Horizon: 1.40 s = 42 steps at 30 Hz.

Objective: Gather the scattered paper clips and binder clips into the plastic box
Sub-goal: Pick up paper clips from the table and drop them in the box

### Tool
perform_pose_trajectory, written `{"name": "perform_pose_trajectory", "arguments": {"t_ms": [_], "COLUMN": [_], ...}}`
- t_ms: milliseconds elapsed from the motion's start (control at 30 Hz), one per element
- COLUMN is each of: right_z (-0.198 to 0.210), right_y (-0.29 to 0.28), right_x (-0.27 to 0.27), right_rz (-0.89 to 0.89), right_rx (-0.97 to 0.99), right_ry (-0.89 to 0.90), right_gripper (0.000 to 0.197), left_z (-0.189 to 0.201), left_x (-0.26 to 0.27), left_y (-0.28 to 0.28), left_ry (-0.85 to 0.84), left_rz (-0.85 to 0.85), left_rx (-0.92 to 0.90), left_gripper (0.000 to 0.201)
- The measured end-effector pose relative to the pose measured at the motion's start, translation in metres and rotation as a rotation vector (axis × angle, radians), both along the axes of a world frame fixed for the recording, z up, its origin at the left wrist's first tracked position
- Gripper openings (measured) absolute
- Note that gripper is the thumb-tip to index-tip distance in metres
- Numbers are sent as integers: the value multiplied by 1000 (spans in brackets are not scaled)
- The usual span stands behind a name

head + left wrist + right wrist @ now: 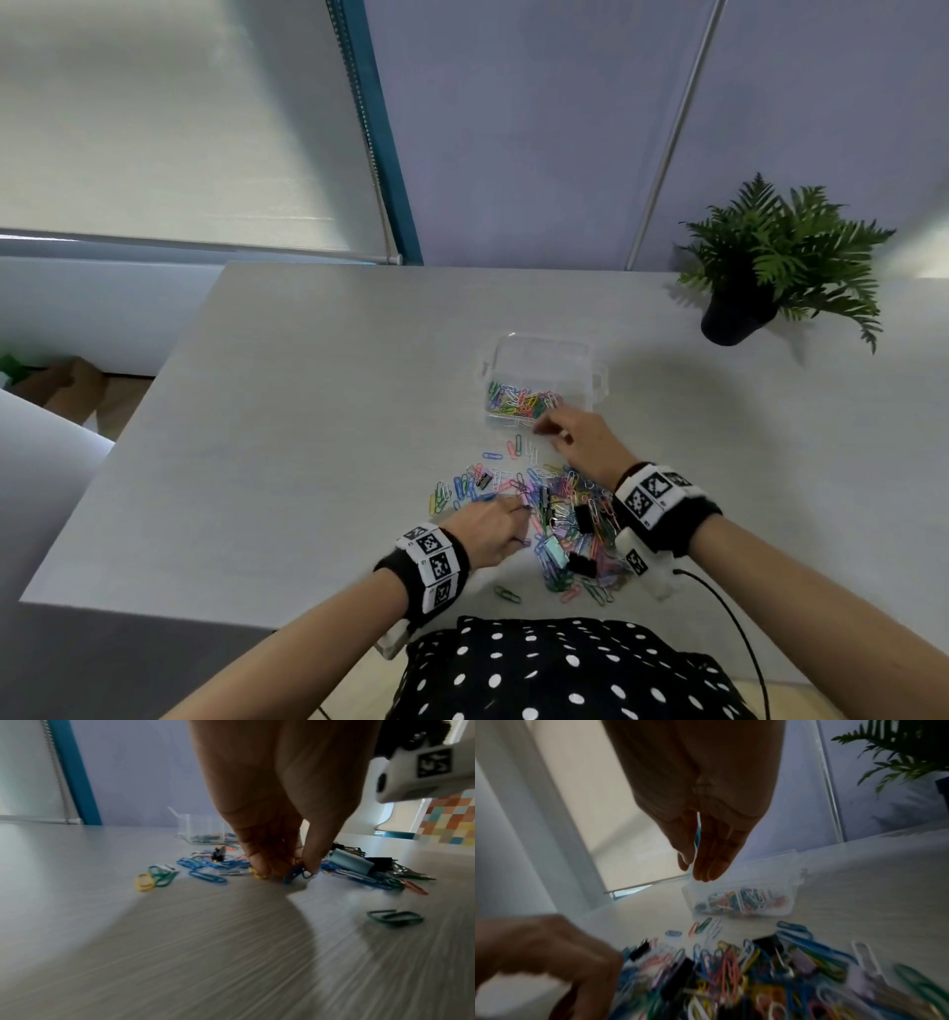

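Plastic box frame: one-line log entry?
left hand: pinches blue paper clip | right hand: open by plastic box | pile: remains

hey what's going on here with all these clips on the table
A person is clearing a pile of clips off a table into a clear plastic box, which already holds a layer of coloured paper clips. Their left hand is down at the near edge of the pile, pinching a blue paper clip. Their right hand is out by the box, fingers straight and holding nothing that shows. Most of the pile, black binder clips included, is not yet in the box.
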State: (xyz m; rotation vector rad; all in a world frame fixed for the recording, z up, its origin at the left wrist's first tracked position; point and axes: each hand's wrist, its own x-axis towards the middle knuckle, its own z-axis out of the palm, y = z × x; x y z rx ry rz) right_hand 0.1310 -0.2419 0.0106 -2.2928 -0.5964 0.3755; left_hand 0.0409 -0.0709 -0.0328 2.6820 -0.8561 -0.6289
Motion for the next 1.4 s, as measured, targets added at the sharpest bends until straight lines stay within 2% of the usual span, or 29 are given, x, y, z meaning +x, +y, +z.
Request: {"name": "perform_pose_trajectory", "arguments": {"t_ms": [133,233,367,467,533,667,933,1033,1133,1200,1267,1333,1400], "right_z": [-10,-18,-28,-33,-35,-40,-52,-61,-61,-58,-55,-52,-48], "right_y": [6,18,44,69,81,85,56,52,50,49,48,46,43], "right_x": [-16,-26,-41,-49,-52,-53,-62,-64,-61,-60,-59,-57,-57], "right_rz": [167,323,556,744,803,776,727,652,604,577,531,468,380], "right_rx": [-64,-165,-295,-375,-472,-579,-515,-480,-464,-419,-372,-345,-305], "right_ry": [-34,-60,-219,-320,-353,-378,-404,-463,-495,-450,-328,-187,-120], "right_gripper": [16,19,40,65,70,56,31,25,16,7,14,22,26], "left_z": [-1,11,32,48,56,61,46,41,42,44,43,37,31], "left_x": [2,12,45,74,91,119,157,159,148,130,104,73,40], "left_y": [20,36,68,81,79,61,11,5,11,22,36,47,53], "left_ry": [62,91,40,30,26,30,18,32,-34,-70,-51,12,94], "left_rz": [55,257,551,621,628,604,521,477,444,459,471,471,486], "left_rx": [-87,-235,-357,-430,-428,-367,-242,-169,-190,-243,-256,-209,-137], "left_gripper": [17,13,9,5,10,7,18,18,20,19,18,17,24]}}
